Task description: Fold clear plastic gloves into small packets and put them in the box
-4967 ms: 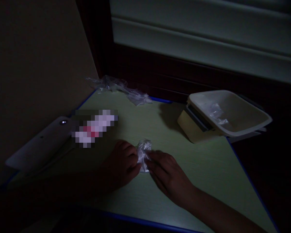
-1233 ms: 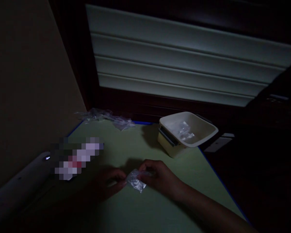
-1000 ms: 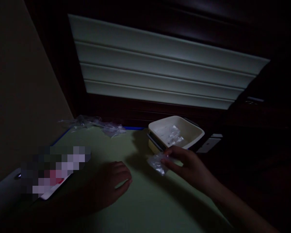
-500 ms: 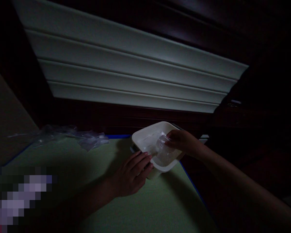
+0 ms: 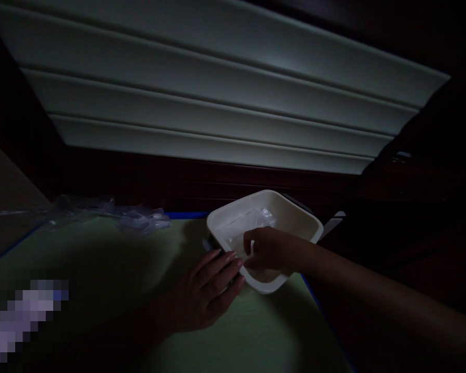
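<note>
A white plastic container (image 5: 295, 207), with dark clips at its sides, stands on the pale green tabletop, its mouth facing me. Clear crumpled plastic (image 5: 252, 221) lies inside it. My left hand (image 5: 202, 292) is at the container's near left side, its fingers on the rim and clip. Inside the container is my right hand (image 5: 272, 251), fingers curled in towards the near left wall. Whatever may be between those fingertips is too dark to make out.
More clear crumpled plastic (image 5: 140, 217) lies along the table's back left edge. Behind the table rises a dark red frame with pale slatted panels (image 5: 217, 103). Blue edging (image 5: 186, 215) borders the tabletop. A small light strip (image 5: 332, 225) shows right of the container.
My right hand has moved down and left inside the container, away from the clear plastic it was pinching. My left hand stays at the rim. The view has shifted slightly.
</note>
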`<state>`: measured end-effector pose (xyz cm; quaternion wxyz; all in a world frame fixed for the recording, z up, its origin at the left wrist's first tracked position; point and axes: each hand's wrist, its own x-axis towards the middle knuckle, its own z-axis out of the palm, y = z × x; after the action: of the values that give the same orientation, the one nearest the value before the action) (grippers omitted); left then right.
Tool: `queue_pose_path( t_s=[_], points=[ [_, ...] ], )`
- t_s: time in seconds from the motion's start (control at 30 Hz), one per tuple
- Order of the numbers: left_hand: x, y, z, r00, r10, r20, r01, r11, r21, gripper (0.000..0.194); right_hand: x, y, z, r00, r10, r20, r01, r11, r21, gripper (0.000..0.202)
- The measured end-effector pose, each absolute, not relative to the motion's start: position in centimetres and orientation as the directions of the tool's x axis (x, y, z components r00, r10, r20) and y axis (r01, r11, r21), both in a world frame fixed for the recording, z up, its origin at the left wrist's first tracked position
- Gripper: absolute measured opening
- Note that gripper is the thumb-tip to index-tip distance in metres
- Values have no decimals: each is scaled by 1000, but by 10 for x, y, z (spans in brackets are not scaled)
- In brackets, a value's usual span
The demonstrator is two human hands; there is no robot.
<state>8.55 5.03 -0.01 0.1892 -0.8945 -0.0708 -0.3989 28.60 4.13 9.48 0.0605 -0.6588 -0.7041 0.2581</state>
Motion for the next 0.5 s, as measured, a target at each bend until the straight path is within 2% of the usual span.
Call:
queue_pose_path(
  t_s=[0.17, 0.37, 0.5],
  points=[
    [85, 51, 0, 685, -23, 728, 272, -919, -285, 32, 281, 39, 103, -182, 945, -271, 945, 92, -314, 16],
    [86, 51, 3, 679, -32, 733, 261, -923, -282, 31, 283, 52, 82, -336, 823, -459, 926, 198, -323, 8],
    [86, 51, 2, 696, -48, 717, 247, -921, -302, 34, 281, 60, 69, -401, 745, -533, 912, 268, -311, 25]
  ],
)
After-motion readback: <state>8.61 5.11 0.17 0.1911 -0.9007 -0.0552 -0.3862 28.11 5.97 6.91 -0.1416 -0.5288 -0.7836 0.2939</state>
